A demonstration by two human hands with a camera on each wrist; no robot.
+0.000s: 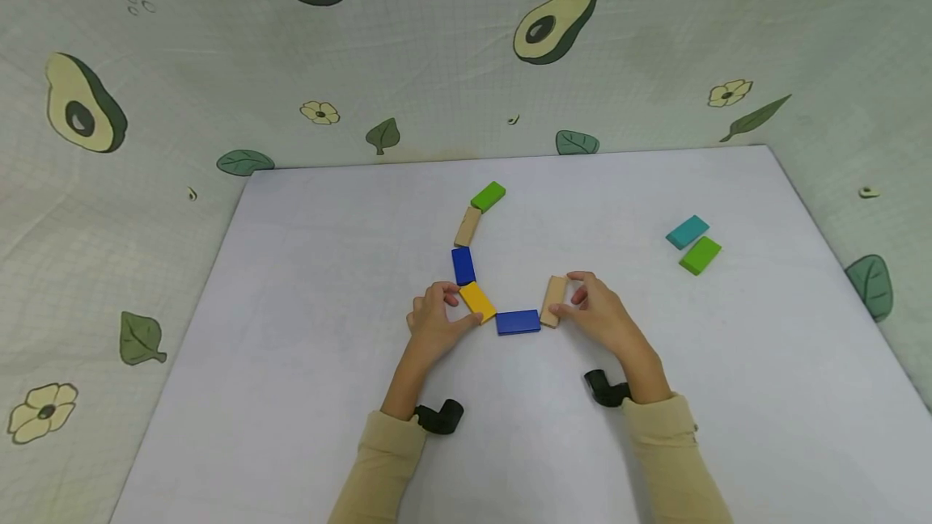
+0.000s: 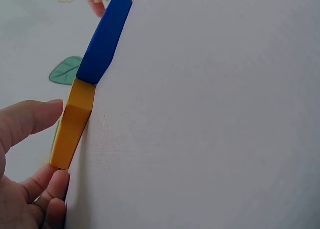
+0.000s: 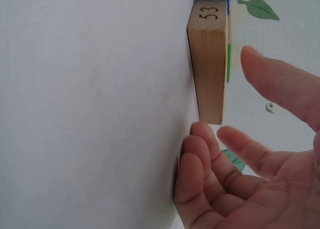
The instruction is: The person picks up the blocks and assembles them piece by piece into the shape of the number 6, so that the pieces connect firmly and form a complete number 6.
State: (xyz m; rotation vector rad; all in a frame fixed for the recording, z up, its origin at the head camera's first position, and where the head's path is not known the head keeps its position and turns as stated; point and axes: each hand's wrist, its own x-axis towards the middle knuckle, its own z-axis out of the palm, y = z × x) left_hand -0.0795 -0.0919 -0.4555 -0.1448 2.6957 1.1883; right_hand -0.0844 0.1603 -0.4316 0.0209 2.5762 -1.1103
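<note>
A curved row of flat blocks lies end to end on the white table. My left hand (image 1: pixel 434 323) holds the yellow block (image 1: pixel 477 302) by its two ends between thumb and fingers. A blue block (image 1: pixel 518 323) joins the yellow one's lower end. At the row's right end lies a plain wooden block (image 1: pixel 553 301) marked 53 on its end face. My right hand (image 1: pixel 600 316) is spread around this wooden block; in the right wrist view, the thumb (image 3: pixel 280 84) stands a little off it and the fingertips sit just past its far end.
Up the row's left side run another blue block (image 1: pixel 463 266), a second wooden block (image 1: pixel 468 227) and a green block (image 1: pixel 489 196). A teal block (image 1: pixel 688 232) and another green block (image 1: pixel 701 255) lie apart at right. Avocado-print cloth (image 1: pixel 437 63) surrounds the table.
</note>
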